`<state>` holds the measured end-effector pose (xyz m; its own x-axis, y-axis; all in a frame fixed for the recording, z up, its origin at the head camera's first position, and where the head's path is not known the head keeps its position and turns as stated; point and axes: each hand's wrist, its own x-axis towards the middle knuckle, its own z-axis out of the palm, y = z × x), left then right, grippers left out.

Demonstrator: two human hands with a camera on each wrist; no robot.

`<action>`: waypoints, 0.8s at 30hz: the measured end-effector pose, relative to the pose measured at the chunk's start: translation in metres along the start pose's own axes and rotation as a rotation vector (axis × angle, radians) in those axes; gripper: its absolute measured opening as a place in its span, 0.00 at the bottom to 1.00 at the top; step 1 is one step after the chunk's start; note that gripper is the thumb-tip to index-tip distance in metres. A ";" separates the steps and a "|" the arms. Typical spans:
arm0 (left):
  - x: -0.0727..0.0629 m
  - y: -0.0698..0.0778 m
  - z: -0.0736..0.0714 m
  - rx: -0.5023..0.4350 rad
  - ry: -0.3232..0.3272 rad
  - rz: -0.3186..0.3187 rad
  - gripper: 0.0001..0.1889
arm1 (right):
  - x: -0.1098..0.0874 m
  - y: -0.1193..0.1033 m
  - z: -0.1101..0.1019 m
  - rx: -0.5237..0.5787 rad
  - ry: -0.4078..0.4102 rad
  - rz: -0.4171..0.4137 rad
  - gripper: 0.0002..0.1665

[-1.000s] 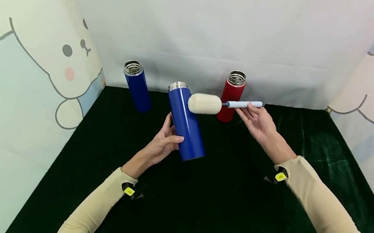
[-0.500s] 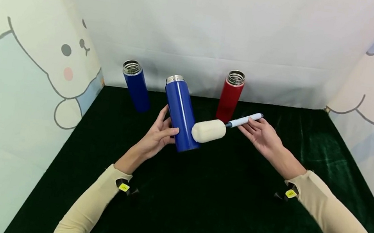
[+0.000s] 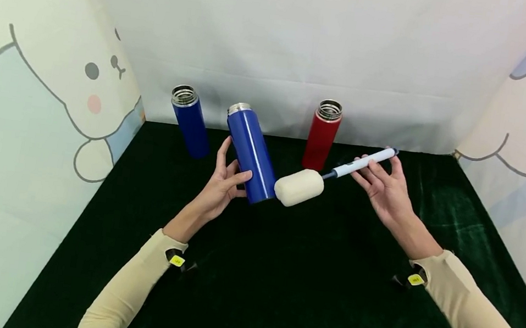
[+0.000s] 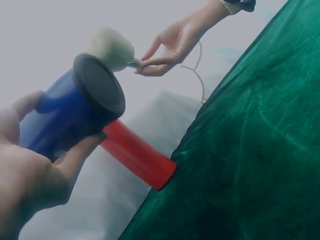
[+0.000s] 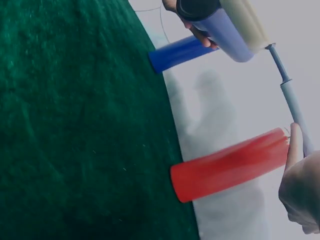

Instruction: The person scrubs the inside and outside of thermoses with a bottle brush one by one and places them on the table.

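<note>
Just left of the tall red cylindrical bottle with a silvery threaded neck [image 3: 321, 141], a person's left hand [image 3: 216, 191] has a glossy blue cylindrical bottle [image 3: 251, 154] up in the air, thumb on one side and fingers wrapped round the other. It's tilted, silvery neck leaning away from the red one. Right of the red bottle, the right hand [image 3: 387, 197] is pinching the pale blue stick handle of a bottle brush [image 3: 365, 162] between thumb and fingers. Its chunky cream sponge head [image 3: 298, 188] sits nearer the person than the red bottle, right by the held bottle's base; can't tell if they're touching. Well left of the red bottle, a second blue bottle, uncapped [image 3: 191, 127], stands on the green velvety bench [image 3: 304, 302] too.
</note>
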<state>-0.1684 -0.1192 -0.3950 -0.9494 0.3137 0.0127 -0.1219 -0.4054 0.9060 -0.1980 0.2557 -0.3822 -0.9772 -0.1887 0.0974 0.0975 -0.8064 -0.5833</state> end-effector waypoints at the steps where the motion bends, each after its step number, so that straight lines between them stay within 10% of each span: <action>1: 0.001 -0.001 0.000 -0.001 0.014 0.001 0.48 | 0.000 -0.001 0.000 -0.006 -0.017 -0.027 0.25; 17: 0.019 -0.008 0.006 -0.114 0.257 -0.027 0.50 | -0.014 0.016 0.025 -0.342 -0.137 -0.404 0.37; 24: 0.025 -0.012 0.009 -0.091 0.345 -0.067 0.51 | -0.022 0.025 0.042 -0.317 -0.177 -0.579 0.37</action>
<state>-0.1882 -0.0992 -0.4016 -0.9784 0.0399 -0.2029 -0.1974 -0.4733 0.8585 -0.1665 0.2160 -0.3645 -0.8070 0.1136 0.5795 -0.5182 -0.6068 -0.6027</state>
